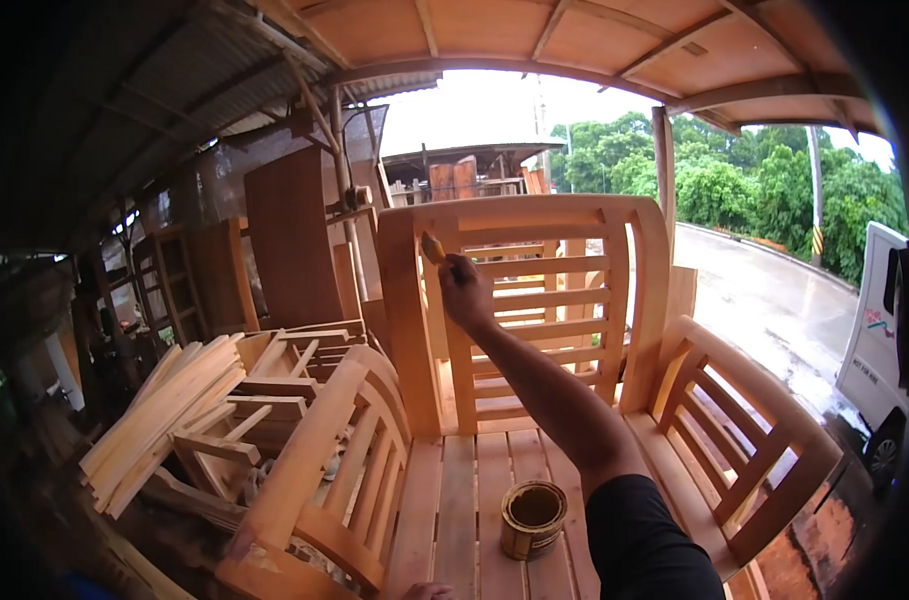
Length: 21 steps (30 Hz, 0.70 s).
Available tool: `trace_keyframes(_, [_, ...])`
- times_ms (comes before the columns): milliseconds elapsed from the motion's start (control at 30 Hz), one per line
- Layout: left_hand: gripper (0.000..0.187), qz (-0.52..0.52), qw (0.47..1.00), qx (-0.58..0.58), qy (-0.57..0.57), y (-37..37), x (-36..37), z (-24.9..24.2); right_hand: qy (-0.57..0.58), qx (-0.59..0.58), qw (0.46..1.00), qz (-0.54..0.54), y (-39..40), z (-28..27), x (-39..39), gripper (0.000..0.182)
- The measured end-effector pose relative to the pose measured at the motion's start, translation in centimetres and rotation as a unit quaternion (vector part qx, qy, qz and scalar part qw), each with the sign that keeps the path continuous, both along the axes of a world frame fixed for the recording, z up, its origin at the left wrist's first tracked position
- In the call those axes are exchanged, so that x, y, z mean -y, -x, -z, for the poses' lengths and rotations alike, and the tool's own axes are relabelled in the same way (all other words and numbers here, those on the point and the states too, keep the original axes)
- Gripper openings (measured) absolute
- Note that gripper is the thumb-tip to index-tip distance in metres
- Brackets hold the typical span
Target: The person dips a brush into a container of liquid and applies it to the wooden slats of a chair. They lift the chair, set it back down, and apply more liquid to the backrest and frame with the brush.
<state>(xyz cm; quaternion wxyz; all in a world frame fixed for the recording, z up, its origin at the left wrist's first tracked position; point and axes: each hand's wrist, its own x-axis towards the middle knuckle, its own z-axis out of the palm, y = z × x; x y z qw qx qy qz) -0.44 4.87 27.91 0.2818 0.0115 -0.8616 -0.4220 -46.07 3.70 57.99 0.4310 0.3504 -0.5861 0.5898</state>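
Note:
My right hand (pixel 466 290) is closed around a paintbrush (pixel 434 249), its bristles up against the left side of the slatted backrest (pixel 535 208) of a wooden bench. On the plank seat (pixel 458 500) below my outstretched arm stands an open can (pixel 532 522), its rim and sides stained brown; what is inside looks dark. Only a small part of my left hand (pixel 431 592) shows at the bottom edge, by the seat, and its fingers cannot be made out.
Slatted armrests flank the seat, left (pixel 320 450) and right (pixel 745 430). Cut boards (pixel 165 420) and wooden frames are piled at left. Large panels (pixel 293 240) lean behind. A wet road (pixel 750 280) and a white vehicle (pixel 870 320) lie to the right, under a roof overhead.

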Motion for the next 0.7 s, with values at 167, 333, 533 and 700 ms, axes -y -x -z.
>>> trace_keyframes(167, [0.022, 0.005, 0.997, -0.050, 0.051, 0.3, 0.2, 0.6, -0.006, -0.023, 0.999, 0.021, 3.0, -0.1, 2.2, 0.029])
trace_keyframes(333, [0.024, -0.011, 1.000, -0.012, 0.015, 0.3, -0.3, 0.7, -0.053, 0.157, 0.976, -0.138, 3.8, -0.6, 0.1, 0.032])
trace_keyframes(533, [0.030, -0.014, 0.999, 0.045, 0.010, 0.0, -0.6, -0.9, -0.063, 0.157, 0.980, -0.106, 0.8, 0.3, -3.3, 0.031])
trace_keyframes(700, [0.031, -0.008, 0.999, 0.044, 0.011, 0.1, -0.2, -0.4, -0.056, 0.062, 0.996, -0.011, 2.5, -1.6, 0.3, 0.034])
